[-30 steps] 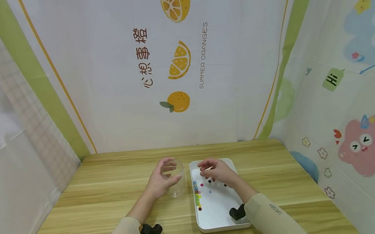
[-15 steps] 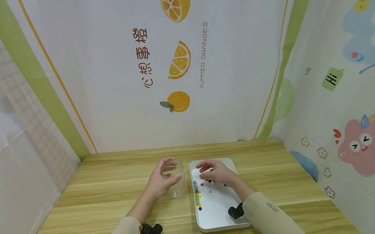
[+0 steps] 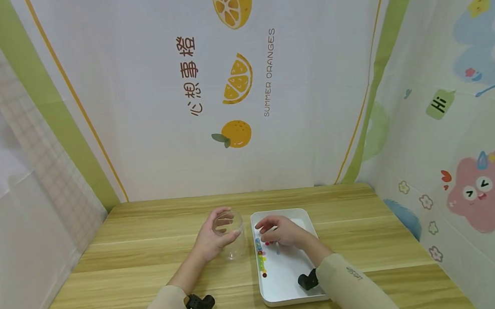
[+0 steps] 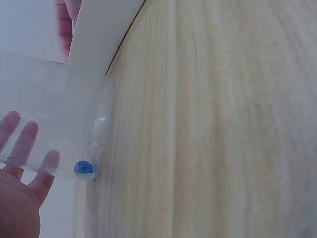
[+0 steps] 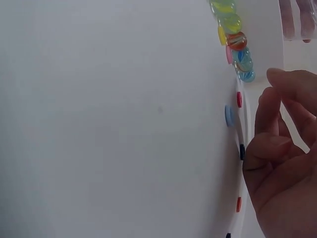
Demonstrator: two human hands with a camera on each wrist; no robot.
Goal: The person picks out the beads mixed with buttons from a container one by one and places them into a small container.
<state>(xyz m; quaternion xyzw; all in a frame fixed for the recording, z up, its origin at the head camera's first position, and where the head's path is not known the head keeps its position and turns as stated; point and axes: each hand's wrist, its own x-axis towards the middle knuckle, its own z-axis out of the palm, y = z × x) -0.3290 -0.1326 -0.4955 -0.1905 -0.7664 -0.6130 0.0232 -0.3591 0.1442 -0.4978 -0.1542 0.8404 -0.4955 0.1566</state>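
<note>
My left hand [image 3: 208, 240] grips a clear plastic jar [image 3: 235, 250] from its left side, fingers and thumb around its upper part. In the left wrist view a blue marble [image 4: 84, 169] lies at the bottom of the jar. My right hand [image 3: 286, 231] hangs over the far part of a white tray [image 3: 294, 293], fingers bent loosely, with nothing visible in them. In the right wrist view its fingertips are near a row of glass marbles [image 5: 232, 24] along the tray's wall. A light blue disc [image 5: 229, 115] and several other small coloured discs lie beside it.
The tray stands just right of the jar on a wooden table [image 3: 119, 268]. A dark red piece [image 3: 264, 275] lies at the near end of the marble row. A printed curtain [image 3: 162, 158] hangs behind the table.
My right hand has moved left and slightly nearer over the tray, closer to the marble row. My left hand and the jar stay in place.
</note>
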